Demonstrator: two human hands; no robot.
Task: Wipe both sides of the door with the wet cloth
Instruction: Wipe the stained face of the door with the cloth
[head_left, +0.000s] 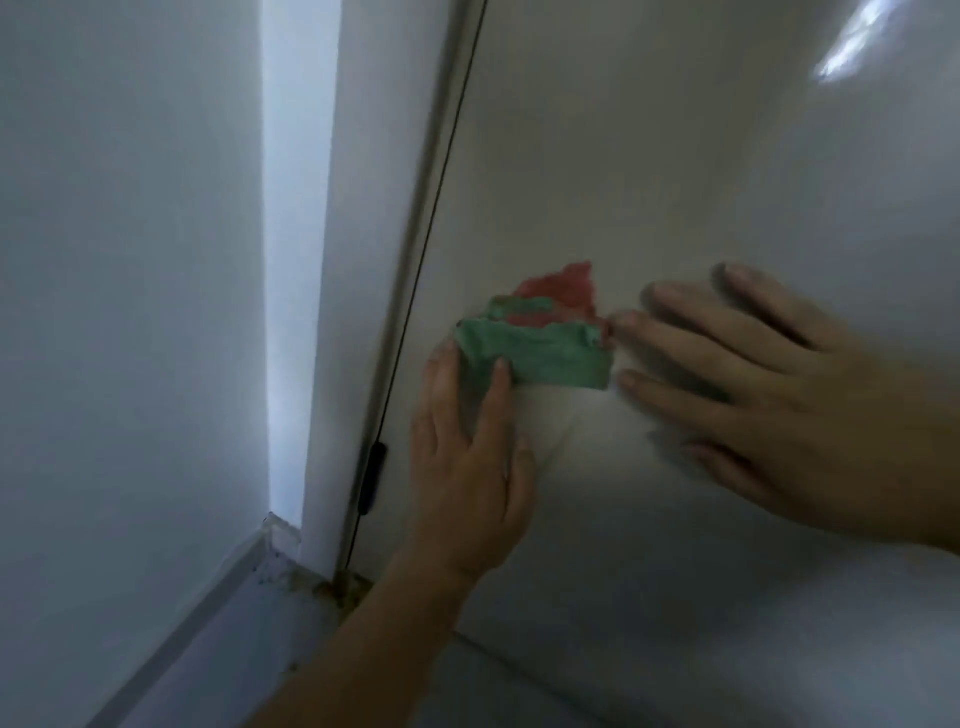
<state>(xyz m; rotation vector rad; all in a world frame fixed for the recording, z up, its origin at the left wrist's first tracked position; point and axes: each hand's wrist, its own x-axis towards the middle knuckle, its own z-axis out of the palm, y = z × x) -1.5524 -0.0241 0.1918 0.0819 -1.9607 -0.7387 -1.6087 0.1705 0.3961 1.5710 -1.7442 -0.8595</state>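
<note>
Left hand's fingers (497, 374) are straight, slightly spread, tips pressed flat on the left end of the cloth (545, 353); no curl or pinch visible, though motion blur makes the thumb hard to read. Right hand's fingers (675, 332) are straight and fanned, pads flat on the door (675, 156), one fingertip just touching the cloth's right edge, holding nothing.

The cloth is a rough, nubbly textile, folded into a thick uneven band. Its green layer is in front with a ragged top edge, and a red layer peeks out above in a pointed corner. It lies flat against the door face, low, near the hinge side, between the two hands.

Left hand (467, 467) comes up from below, back of hand to camera, bare forearm. Right hand (779, 415) enters from the right edge, back also to camera.

The door is smooth, glossy and off-white, with a bright reflection top right. A thin dark gap runs along its left edge, and a small dark hinge (371, 478) sits in it low down. The door frame (363, 208) is matte, white and flat-sided. The wall (130, 260) on the left is plain and painted. A grey skirting strip (208, 613) runs along the bottom, with brownish grime (337, 584) at the frame's foot.
</note>
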